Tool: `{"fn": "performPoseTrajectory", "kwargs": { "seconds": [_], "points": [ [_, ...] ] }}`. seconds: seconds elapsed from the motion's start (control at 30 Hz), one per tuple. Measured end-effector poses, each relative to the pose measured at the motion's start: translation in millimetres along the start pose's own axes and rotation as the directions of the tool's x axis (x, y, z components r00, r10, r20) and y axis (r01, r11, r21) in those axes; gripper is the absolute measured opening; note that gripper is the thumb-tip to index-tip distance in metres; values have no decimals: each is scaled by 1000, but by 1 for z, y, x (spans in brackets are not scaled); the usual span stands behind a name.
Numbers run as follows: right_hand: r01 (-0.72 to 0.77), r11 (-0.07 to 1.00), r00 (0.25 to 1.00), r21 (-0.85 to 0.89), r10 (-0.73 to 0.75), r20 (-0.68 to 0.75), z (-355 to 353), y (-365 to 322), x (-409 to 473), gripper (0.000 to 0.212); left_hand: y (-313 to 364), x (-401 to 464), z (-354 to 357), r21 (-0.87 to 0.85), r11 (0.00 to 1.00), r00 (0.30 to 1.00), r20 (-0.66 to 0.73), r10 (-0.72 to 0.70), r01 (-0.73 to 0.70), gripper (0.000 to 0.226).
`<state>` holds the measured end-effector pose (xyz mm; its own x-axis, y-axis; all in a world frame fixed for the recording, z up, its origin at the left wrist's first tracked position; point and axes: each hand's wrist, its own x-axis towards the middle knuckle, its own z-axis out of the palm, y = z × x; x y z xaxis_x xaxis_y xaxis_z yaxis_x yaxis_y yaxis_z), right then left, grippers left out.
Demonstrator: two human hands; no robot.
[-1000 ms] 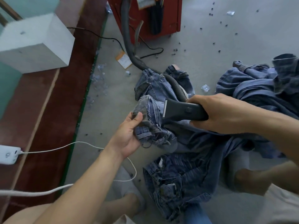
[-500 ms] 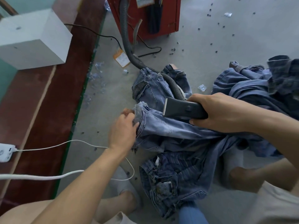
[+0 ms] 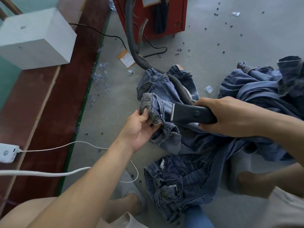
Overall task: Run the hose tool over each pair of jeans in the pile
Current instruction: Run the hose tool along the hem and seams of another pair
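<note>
Denim fills the right half of the grey floor (image 3: 213,51): one pair of jeans (image 3: 166,89) is being worked on at the centre, a second pair (image 3: 177,183) lies crumpled below it near the person's knees, and a heap of further jeans (image 3: 263,86) is piled at the right — how many are in that heap cannot be counted. A folded edge of the central pair is pinched between thumb and fingers of the left hand (image 3: 141,127), palm turned up. One dark hose tool (image 3: 192,114) is gripped by the right hand (image 3: 230,117), fingers wrapped round its handle; its flat nozzle edge is laid against the held denim, just beside the left fingertips. One ribbed grey hose (image 3: 133,45) is seen running from the tool across the jeans up to one red cabinet (image 3: 177,14). One white box (image 3: 36,38) and one white power strip (image 3: 8,153) are set on the reddish-brown ledge (image 3: 54,102) at the left, and two white cables (image 3: 65,146) are trailed from there — one thin, one thick. One orange tag (image 3: 125,58) and many small dark specks are scattered over the floor.
</note>
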<state>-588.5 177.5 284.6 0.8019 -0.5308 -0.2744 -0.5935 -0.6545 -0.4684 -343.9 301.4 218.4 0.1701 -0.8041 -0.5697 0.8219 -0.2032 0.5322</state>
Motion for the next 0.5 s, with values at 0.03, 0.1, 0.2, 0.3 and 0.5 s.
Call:
{"fn": "performPoseTrajectory", "kwargs": {
  "seconds": [0.03,0.1,0.2,0.3,0.5],
  "points": [
    [5,1000,1000,-1,-5,-1,-1,0,-1,38,-2,1,3,-31,1000,1000,4,-4,5,24],
    [13,1000,1000,-1,-13,4,-4,-2,-3,38,-5,2,7,-88,996,1000,6,-8,9,22],
    [26,1000,998,-12,-25,55,-3,-6,-2,32,-11,3,14,-146,989,1000,20,-7,10,26],
    [16,1000,997,8,-16,79,3,-11,4,30,-17,4,19,-146,989,999,30,-29,33,32],
    [-80,985,986,155,101,-130,2,-13,18,38,-17,1,20,-53,998,999,23,-26,27,35]
  ]
}}
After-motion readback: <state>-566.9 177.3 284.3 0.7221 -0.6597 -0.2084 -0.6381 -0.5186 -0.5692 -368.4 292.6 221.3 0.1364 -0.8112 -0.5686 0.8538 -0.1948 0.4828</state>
